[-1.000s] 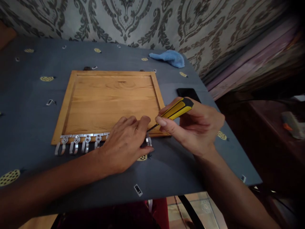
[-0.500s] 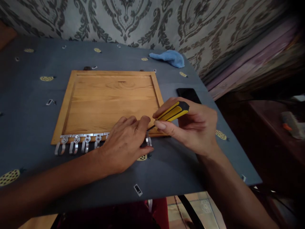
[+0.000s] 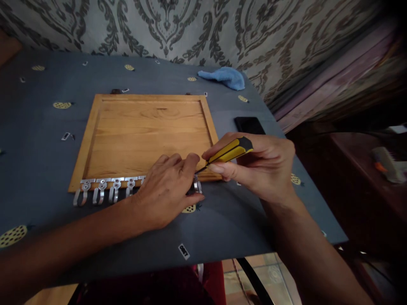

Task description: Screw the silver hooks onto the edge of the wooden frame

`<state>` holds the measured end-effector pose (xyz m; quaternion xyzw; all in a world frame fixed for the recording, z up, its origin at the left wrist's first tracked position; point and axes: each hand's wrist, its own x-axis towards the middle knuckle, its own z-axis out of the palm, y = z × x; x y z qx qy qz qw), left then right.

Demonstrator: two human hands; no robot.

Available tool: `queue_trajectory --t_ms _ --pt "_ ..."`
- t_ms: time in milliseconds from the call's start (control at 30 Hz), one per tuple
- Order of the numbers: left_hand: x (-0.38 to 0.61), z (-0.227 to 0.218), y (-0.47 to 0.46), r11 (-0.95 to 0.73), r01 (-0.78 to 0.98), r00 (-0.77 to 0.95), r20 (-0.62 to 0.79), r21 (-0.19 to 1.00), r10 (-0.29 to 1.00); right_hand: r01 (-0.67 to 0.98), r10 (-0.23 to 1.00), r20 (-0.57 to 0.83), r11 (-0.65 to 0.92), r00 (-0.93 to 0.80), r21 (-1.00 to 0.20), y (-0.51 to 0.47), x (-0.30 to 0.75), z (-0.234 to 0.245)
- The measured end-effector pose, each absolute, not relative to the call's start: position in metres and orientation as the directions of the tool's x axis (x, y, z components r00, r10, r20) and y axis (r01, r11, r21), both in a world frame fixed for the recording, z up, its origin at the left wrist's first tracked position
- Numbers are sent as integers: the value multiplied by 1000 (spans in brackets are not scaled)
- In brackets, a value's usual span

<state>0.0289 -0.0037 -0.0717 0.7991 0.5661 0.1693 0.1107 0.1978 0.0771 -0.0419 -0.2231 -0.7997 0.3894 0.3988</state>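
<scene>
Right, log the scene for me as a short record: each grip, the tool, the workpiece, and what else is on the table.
Left grip: over the near edge of the wooden panel; underside hidden
Right grip: thumb and fingers around the yellow-and-black screwdriver
Screwdriver: tilted, shaft toward the panel's near edge; tip contact unclear
Metal hooks: along that edge; four left of the left grip, one right
Beyond the right grip: black phone
Far side: blue cloth
</scene>
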Motion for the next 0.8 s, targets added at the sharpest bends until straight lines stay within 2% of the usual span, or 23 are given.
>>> queue_trajectory --t_ms 300,533,800 --pt "28 -71 -4 -356 868 326 145 346 934 82 662 567 683 -490 -726 75 193 -50" --pt "30 -65 -4 -331 873 316 101 359 943 89 689 646 704 -329 -705 66 196 -44" --pt "29 -72 -4 -357 868 319 162 346 934 110 657 627 722 -419 -683 68 193 -48"
